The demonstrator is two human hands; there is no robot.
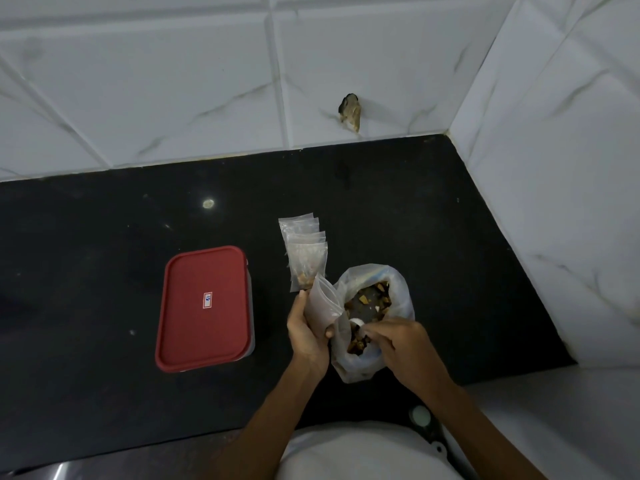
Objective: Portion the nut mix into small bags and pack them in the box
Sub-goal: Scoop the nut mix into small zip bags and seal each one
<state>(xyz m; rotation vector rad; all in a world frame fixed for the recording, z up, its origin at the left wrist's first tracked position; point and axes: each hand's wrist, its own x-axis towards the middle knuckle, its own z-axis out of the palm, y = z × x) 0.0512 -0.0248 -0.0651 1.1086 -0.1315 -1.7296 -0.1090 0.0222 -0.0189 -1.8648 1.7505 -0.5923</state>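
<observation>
White clothing (363, 452) is seen at the bottom edge, and both forearms are stretched forward over the black counter (104, 237). The left hand (308, 336) is closed round the lower half of a small bag (323, 303). This bag looks empty and is held tilted, its long axis running up and away. The right hand (398, 344) is bent down at the wrist, with its fingers bunched inside the big bag (398, 282) among the nut mix (369, 299). Whether a pinch of nuts is gripped cannot be told. The small bag's mouth lies just left of and beyond those fingers, beside the big bag's rim, so a short lift leftward is judged to be needed. Farther off, a stack of small bags (304, 251) is laid, the nearest one partly filled. The box (206, 306), red lid on, is set well to the left.
</observation>
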